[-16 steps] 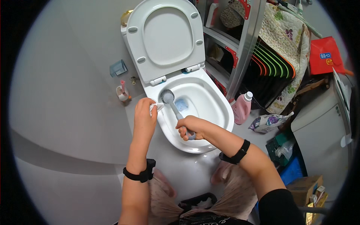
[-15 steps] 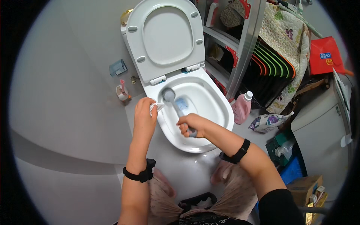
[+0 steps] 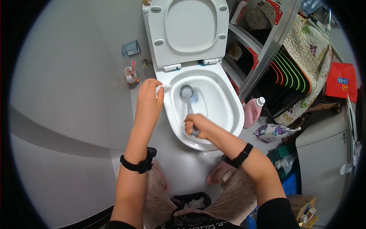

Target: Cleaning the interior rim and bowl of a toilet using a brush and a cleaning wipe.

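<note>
My right hand [image 3: 198, 125] is wrapped round the handle of a grey toilet brush [image 3: 189, 106]. The brush's round head lies inside the white toilet bowl [image 3: 237, 114], on its left side, close to the bluish water at the bottom. At the bowl's left rim, my left hand [image 3: 150, 93] pinches a crumpled white tissue [image 3: 164, 90], which reaches to the rim. The seat and lid [image 3: 159, 57] stand raised behind the bowl.
A pink bottle [image 3: 252, 113] and a purple-patterned packet [image 3: 276, 132] sit on the floor to the right. Beyond the bowl's right side stands a metal ladder [image 3: 272, 49]. On the left, a small brush holder [image 3: 130, 76] is by the wall. A bin [image 3: 190, 199] lies between my legs.
The brush head has shifted from the bowl's left wall slightly toward the water. My left hand stays at the left rim with the tissue. The whole view has shifted a little.
</note>
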The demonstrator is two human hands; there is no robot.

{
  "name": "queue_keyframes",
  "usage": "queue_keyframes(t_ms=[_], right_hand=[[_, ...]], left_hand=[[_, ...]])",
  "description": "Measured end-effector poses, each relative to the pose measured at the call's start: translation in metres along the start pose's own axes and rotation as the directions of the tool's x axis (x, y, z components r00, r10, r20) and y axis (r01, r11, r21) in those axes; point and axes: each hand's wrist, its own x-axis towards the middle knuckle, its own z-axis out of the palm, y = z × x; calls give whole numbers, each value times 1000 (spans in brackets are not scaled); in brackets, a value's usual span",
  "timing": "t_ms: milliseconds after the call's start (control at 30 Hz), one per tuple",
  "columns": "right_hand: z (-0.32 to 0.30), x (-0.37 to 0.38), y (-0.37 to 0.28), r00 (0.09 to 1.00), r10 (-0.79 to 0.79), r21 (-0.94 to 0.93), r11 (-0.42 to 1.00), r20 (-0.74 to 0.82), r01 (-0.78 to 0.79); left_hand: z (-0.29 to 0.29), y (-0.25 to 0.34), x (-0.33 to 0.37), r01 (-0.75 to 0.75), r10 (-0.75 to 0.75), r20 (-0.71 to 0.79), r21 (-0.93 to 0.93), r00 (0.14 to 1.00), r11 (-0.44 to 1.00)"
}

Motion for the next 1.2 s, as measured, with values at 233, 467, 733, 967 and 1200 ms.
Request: queue_keyframes(t_ms=[233,467,733,967,1200], right_hand=[[42,-22,-9,997,72,-65,995,-2,-72],[-28,18,-54,967,256,477,850,-4,-223],[-9,2,-67,988,150,586,796,46,-148],[13,-4,-55,973,230,383,900,-16,-206],[-39,8,-61,975,221,426,882,4,-202]], left_hand=[[-3,-5,-3,-35,34,27,14,999,999],[6,7,-4,-40,40,6,-2,999,999],[-6,4,0,28,-28,16,2,999,1000],[-4,-2,-3,-50,50,-32,7,998,999],[4,2,-4,-65,65,5,-38,998,997]])
